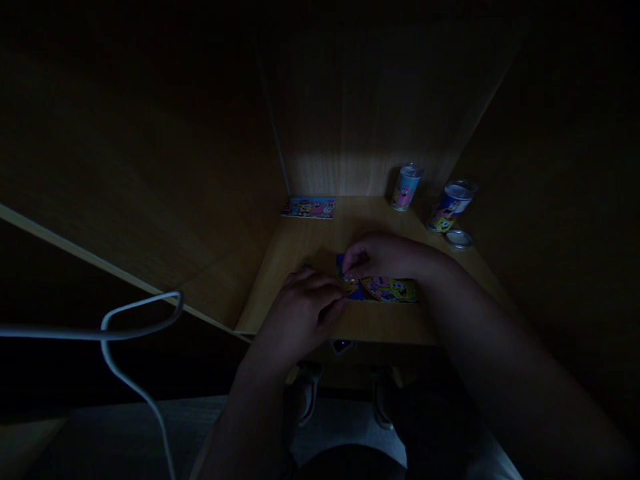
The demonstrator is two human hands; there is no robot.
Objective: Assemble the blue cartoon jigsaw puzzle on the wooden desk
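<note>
A colourful cartoon picture strip [395,290], which looks like a small jigsaw puzzle, lies flat on a wooden surface [367,223]. My left hand [307,300] rests at its left end, fingers bent and fingertips with the thumb closing on the picture's edge. From above, my right hand [377,257] reaches over the strip with thumb and fingers pinched at its upper left part. Whatever sits between those fingertips is too dark and small to make out. The right hand and wrist hide part of the strip's top edge.
A second cartoon strip [310,207] lies at the back left. Two cartoon-printed cans with clear tops, one light blue [405,189] and one dark blue [450,208], stand at the right near a round metal lid [459,239]. Wooden panels enclose the surface. A white cable [125,335] hangs at the left.
</note>
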